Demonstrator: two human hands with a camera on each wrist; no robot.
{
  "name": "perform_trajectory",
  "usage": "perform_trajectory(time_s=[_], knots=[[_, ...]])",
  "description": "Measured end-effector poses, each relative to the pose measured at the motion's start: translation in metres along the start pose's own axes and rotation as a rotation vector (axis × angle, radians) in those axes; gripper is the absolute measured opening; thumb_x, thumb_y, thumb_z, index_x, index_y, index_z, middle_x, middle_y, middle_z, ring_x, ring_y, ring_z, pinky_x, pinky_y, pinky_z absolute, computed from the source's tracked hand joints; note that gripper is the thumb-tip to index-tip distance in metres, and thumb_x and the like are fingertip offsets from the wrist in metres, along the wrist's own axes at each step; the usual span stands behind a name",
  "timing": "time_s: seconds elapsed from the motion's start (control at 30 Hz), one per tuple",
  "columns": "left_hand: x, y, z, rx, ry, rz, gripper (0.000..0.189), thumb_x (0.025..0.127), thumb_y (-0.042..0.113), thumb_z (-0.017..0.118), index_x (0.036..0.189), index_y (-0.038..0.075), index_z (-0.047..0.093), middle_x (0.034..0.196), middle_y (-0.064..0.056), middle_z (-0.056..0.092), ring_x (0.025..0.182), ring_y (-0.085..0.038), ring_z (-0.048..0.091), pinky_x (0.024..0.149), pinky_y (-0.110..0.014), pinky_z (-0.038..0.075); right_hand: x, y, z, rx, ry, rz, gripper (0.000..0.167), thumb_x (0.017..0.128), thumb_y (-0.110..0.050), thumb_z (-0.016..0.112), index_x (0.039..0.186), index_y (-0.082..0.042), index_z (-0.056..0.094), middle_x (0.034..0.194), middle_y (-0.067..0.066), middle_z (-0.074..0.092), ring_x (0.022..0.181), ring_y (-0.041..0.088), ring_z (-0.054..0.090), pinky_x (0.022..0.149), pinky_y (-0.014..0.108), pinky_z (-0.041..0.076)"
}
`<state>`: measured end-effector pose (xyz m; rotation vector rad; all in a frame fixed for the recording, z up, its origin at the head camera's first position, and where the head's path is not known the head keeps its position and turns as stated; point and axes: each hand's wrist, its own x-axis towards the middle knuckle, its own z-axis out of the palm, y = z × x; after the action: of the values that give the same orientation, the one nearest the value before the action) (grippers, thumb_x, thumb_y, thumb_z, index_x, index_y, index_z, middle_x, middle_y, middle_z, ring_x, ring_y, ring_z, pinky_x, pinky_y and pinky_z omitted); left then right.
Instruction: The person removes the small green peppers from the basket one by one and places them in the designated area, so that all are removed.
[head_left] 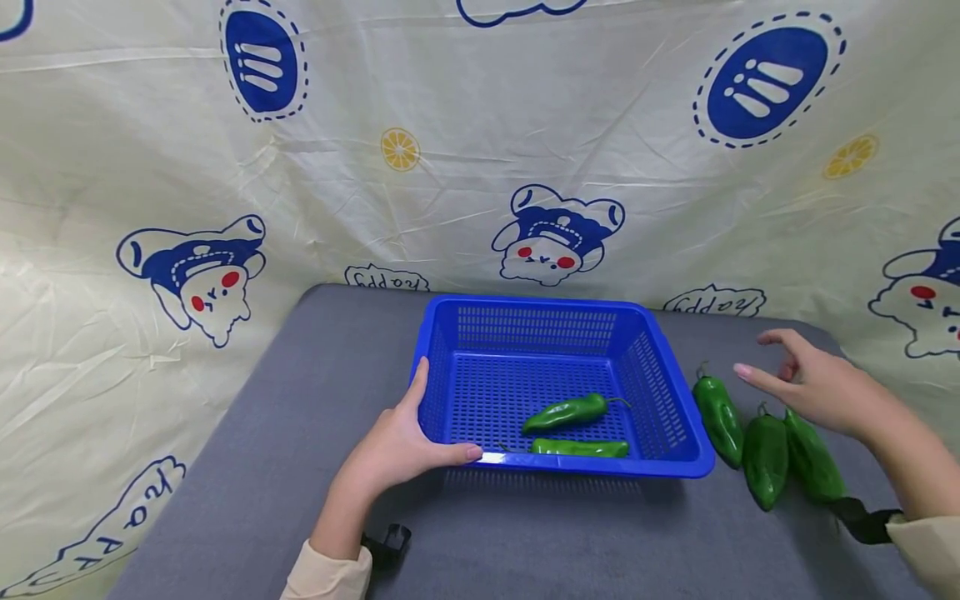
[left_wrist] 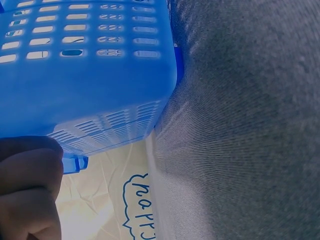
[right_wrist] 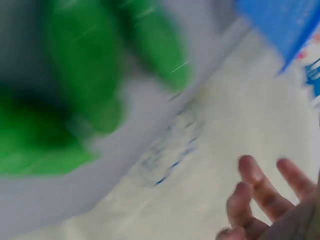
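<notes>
A blue plastic basket (head_left: 660,468) with perforated walls stands on the grey surface, holding a green pepper (head_left: 566,413) and a second green pepper (head_left: 581,448) by its front wall. My left hand (head_left: 386,446) grips its front left corner, thumb along the front rim. In the left wrist view, curled fingers (left_wrist: 30,185) lie beside the basket wall (left_wrist: 100,95). To the right, my right hand (head_left: 821,383) hovers holding nothing, fingers spread and loosely bent. Near it lie three more green peppers: the left one (head_left: 718,421), the middle one (head_left: 766,458) and the right one (head_left: 813,458).
Grey cloth (head_left: 300,417) covers the surface to the left of the basket and in front of it. Behind rises a pale curtain (head_left: 450,217) with printed cartoons. A black strap (head_left: 866,521) is on my right wrist, and a black mount (head_left: 390,542) is by my left wrist.
</notes>
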<state>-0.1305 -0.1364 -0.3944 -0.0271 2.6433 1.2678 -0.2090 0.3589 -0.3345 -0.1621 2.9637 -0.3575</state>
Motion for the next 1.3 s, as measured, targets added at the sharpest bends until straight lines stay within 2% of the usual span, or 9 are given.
perform_trajectory(time_s=[0.1, 0.2, 0.43, 0.57, 0.7, 0.87, 1.0, 1.1, 1.3], knots=[[0.000, 0.000, 0.000, 0.005, 0.001, 0.001, 0.134, 0.063, 0.066, 0.084, 0.159, 0.035, -0.005, 0.155, -0.020, 0.041, 0.133, -0.039, 0.051, 0.102, -0.060, 0.046, -0.001, -0.042, -0.006, 0.035, 0.090, -0.040, 0.088, 0.096, -0.063, 0.047, 0.150, 0.002, 0.023, 0.105, 0.023, 0.059, 0.072, 0.023, 0.057, 0.055, 0.033, 0.042], [-0.001, -0.001, 0.000, 0.017, 0.000, 0.003, 0.135, 0.062, 0.070, 0.082, 0.159, 0.036, -0.005, 0.157, -0.021, 0.037, 0.134, -0.040, 0.050, 0.101, -0.060, 0.046, -0.001, -0.080, -0.006, 0.051, 0.128, -0.098, 0.086, 0.096, -0.064, 0.047, 0.153, -0.005, 0.023, 0.109, 0.021, 0.060, 0.072, 0.022, 0.057, 0.055, 0.032, 0.042], [0.000, -0.001, 0.004, 0.022, -0.003, 0.014, 0.134, 0.062, 0.069, 0.082, 0.158, 0.038, -0.006, 0.154, -0.024, 0.041, 0.131, -0.039, 0.053, 0.099, -0.058, 0.048, 0.006, -0.135, 0.008, 0.056, 0.087, -0.171, 0.090, 0.090, -0.073, 0.048, 0.152, -0.011, 0.026, 0.102, 0.011, 0.060, 0.066, 0.019, 0.053, 0.054, 0.031, 0.042], [-0.001, -0.001, 0.005, 0.018, -0.004, 0.015, 0.134, 0.062, 0.069, 0.082, 0.158, 0.038, -0.007, 0.154, -0.022, 0.041, 0.131, -0.040, 0.053, 0.097, -0.059, 0.048, 0.010, -0.148, 0.022, 0.021, 0.065, -0.209, 0.092, 0.088, -0.075, 0.050, 0.151, -0.012, 0.028, 0.094, 0.006, 0.063, 0.063, 0.015, 0.052, 0.053, 0.030, 0.041], [0.000, -0.001, 0.005, 0.015, -0.002, 0.018, 0.135, 0.062, 0.070, 0.082, 0.159, 0.037, -0.007, 0.154, -0.021, 0.042, 0.130, -0.040, 0.054, 0.097, -0.060, 0.048, 0.015, -0.159, 0.036, -0.050, 0.057, -0.237, 0.097, 0.084, -0.080, 0.048, 0.151, -0.012, 0.029, 0.074, -0.001, 0.059, 0.056, 0.013, 0.049, 0.049, 0.028, 0.035], [0.000, -0.001, 0.004, 0.013, 0.005, 0.022, 0.135, 0.062, 0.069, 0.082, 0.159, 0.036, -0.006, 0.153, -0.021, 0.044, 0.129, -0.038, 0.055, 0.097, -0.058, 0.049, 0.018, -0.173, 0.053, -0.167, -0.006, -0.249, 0.102, 0.084, -0.082, 0.046, 0.153, -0.009, 0.027, 0.056, -0.005, 0.051, 0.050, 0.014, 0.046, 0.053, 0.035, 0.036], [0.000, -0.002, 0.002, 0.008, 0.011, 0.020, 0.135, 0.062, 0.068, 0.083, 0.159, 0.036, -0.006, 0.149, -0.020, 0.049, 0.126, -0.035, 0.058, 0.096, -0.056, 0.050, 0.023, -0.178, 0.065, -0.169, -0.100, -0.223, 0.102, 0.086, -0.078, 0.050, 0.154, -0.007, 0.023, 0.057, -0.002, 0.052, 0.054, 0.017, 0.051, 0.054, 0.034, 0.037], [0.000, -0.003, 0.001, 0.011, 0.012, 0.015, 0.136, 0.061, 0.070, 0.082, 0.159, 0.037, -0.005, 0.149, -0.020, 0.049, 0.126, -0.035, 0.058, 0.095, -0.056, 0.050, 0.029, -0.180, 0.075, -0.157, -0.151, -0.188, 0.106, 0.085, -0.079, 0.049, 0.155, -0.006, 0.021, 0.063, -0.001, 0.057, 0.063, 0.019, 0.057, 0.060, 0.037, 0.045], [0.000, -0.003, 0.001, 0.002, 0.009, 0.014, 0.136, 0.061, 0.071, 0.082, 0.159, 0.037, -0.005, 0.149, -0.019, 0.049, 0.126, -0.036, 0.057, 0.095, -0.057, 0.050, 0.035, -0.184, 0.087, -0.133, -0.159, -0.135, 0.113, 0.081, -0.083, 0.049, 0.156, -0.003, 0.018, 0.066, 0.000, 0.060, 0.060, 0.021, 0.056, 0.055, 0.034, 0.042]])
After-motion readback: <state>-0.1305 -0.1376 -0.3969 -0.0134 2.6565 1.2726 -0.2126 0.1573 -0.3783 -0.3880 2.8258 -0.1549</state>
